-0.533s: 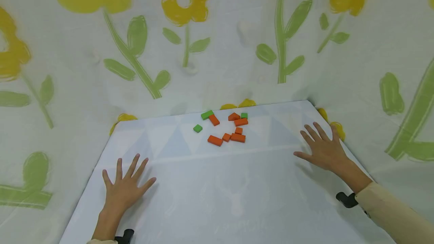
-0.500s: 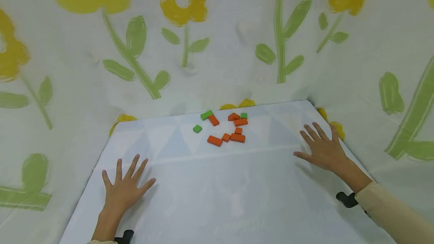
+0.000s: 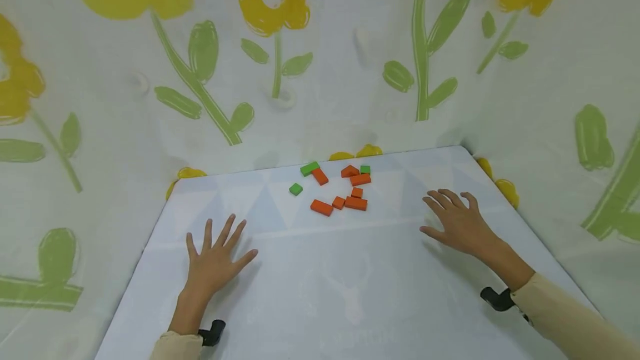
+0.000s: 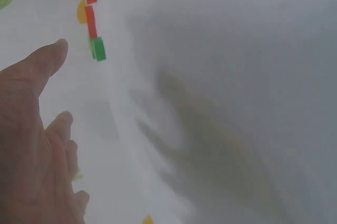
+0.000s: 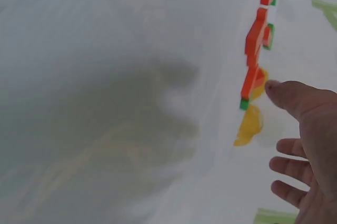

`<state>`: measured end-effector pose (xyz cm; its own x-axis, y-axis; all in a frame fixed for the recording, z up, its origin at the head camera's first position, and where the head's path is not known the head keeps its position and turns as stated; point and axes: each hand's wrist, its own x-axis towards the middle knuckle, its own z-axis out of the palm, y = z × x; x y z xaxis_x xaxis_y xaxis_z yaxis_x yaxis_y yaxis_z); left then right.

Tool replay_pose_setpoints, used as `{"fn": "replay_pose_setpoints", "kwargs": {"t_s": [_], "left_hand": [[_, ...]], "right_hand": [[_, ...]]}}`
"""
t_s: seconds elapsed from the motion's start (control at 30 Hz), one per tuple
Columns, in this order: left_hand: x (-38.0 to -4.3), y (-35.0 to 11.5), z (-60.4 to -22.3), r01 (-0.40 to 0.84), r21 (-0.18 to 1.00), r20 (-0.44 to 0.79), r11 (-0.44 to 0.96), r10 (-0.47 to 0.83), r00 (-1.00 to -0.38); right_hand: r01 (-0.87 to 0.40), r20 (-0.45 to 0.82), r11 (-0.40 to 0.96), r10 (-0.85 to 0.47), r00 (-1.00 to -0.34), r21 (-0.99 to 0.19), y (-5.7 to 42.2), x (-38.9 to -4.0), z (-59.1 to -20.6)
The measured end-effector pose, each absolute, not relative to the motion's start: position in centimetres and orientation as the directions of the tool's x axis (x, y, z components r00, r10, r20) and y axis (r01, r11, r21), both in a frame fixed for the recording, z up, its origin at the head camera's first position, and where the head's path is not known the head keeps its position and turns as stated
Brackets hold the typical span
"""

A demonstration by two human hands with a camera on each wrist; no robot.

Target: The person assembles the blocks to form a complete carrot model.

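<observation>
My left hand hovers over the left part of the white table with its fingers spread, holding nothing. On the other side my right hand hangs above the table, empty, its fingers slightly bent. Between and beyond them lie small wooden-looking blocks. A long orange block, a small orange cube and another long orange block form the near row. Farther back are an orange roof-shaped block, a green cube, a long green block and a separate green block. Neither hand touches a block.
The white table carries pale blue triangles and a faint deer-head print. A white cloth with yellow flowers and green leaves hangs behind it and along both sides. Dark wrist mounts sit at the sleeve cuffs.
My left hand has shifted right and a little forward. The right hand has moved slightly left, its fingers now more bent. The blocks keep their arrangement; the head view has shifted a little.
</observation>
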<state>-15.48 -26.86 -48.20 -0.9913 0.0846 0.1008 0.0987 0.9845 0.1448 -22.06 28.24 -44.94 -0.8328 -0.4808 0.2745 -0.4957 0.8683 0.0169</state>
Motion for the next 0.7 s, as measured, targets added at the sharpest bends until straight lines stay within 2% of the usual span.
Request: {"fn": "replay_pose_setpoints", "kwargs": {"t_s": [0.17,0.3,0.4,0.7], "left_hand": [[-18.6,-23.4,-47.7,0.139,0.150,0.118,0.979,0.122,-0.986],[-22.0,-20.0,-47.7,0.175,0.134,0.155,0.975,0.154,-0.976],[-24.1,-17.2,-48.0,0.194,0.169,0.169,0.966,0.165,-0.972],[-26.2,-11.9,-50.3,0.104,0.274,0.133,0.956,0.070,-0.989]], "right_hand": [[-0.564,0.265,0.826,-0.538,-0.800,-0.027,25.0,-24.1,-44.7],[-0.594,0.208,0.803,-0.572,-0.793,-0.055,22.5,-26.4,-44.2],[-0.610,0.160,0.788,-0.594,-0.789,-0.083,20.5,-28.1,-44.1],[-0.646,0.052,0.749,-0.647,-0.761,-0.149,16.6,-30.4,-45.1]]}}
